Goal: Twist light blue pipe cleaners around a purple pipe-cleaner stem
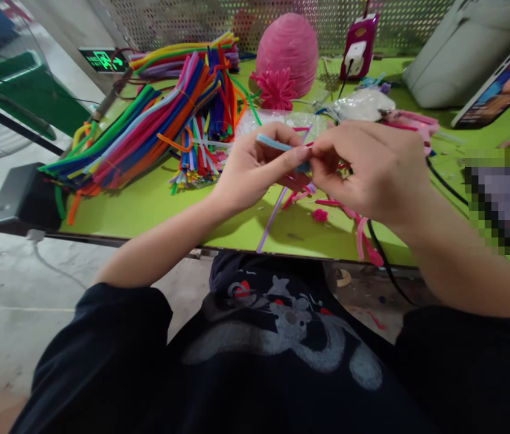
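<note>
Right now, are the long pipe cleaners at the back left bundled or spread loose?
Bundled: the pipe cleaners lie in tight parallel sheaves on the green table.

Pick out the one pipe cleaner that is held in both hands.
The light blue pipe cleaner, pinched between the left hand and right hand; the others lie bundled on the green table.
</note>
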`<state>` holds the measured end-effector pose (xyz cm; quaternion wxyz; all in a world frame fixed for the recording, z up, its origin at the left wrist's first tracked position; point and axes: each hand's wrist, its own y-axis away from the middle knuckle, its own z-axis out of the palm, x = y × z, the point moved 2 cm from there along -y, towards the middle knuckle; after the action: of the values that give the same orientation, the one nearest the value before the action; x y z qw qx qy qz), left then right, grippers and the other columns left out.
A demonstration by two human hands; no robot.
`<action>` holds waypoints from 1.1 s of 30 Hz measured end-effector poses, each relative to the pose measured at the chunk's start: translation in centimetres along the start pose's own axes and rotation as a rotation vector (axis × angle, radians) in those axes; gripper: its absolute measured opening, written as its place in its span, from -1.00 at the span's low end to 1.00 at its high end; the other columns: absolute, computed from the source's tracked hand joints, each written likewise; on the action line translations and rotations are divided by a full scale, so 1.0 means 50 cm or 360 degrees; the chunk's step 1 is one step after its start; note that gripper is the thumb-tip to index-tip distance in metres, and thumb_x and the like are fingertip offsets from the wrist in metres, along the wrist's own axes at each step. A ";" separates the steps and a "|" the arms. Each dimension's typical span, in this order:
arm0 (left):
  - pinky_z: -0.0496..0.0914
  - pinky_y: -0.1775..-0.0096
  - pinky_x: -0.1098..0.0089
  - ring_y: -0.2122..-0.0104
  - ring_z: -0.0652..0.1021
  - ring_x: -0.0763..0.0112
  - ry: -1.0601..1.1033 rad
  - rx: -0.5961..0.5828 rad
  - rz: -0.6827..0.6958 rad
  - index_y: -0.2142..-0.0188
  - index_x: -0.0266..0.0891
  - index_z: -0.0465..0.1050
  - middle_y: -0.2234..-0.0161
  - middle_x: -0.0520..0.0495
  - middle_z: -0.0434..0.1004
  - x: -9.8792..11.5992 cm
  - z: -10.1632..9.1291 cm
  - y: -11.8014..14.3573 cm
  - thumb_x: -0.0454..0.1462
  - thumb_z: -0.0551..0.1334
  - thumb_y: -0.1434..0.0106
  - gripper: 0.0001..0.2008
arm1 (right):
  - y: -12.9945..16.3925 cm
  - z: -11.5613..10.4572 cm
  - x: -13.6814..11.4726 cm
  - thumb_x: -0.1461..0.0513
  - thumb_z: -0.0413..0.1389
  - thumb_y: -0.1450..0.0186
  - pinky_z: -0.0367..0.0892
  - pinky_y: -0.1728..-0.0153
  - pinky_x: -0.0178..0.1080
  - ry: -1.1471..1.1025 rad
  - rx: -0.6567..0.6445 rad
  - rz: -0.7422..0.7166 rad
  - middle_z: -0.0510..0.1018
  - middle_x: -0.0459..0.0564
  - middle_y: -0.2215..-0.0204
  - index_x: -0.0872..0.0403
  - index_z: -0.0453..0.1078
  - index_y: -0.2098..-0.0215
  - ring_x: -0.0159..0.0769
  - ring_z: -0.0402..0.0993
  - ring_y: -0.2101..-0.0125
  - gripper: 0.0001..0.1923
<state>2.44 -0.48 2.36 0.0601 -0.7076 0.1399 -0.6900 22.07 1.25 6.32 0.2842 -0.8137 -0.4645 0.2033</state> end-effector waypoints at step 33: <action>0.56 0.57 0.54 0.50 0.70 0.48 0.0491 -0.0419 -0.0424 0.33 -0.21 0.60 0.37 0.03 0.73 0.005 -0.007 -0.006 0.04 0.54 -0.27 -0.62 | 0.014 -0.004 0.012 0.08 0.03 -0.61 0.52 0.15 -0.04 -0.0206 0.0168 -0.0002 0.72 0.06 0.23 -0.11 0.59 0.16 -0.06 0.66 0.21 -0.69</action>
<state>2.12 -0.22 2.71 -0.1463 -0.6077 0.1414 -0.7676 22.92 1.41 5.99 0.2961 -0.7826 -0.4710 0.2795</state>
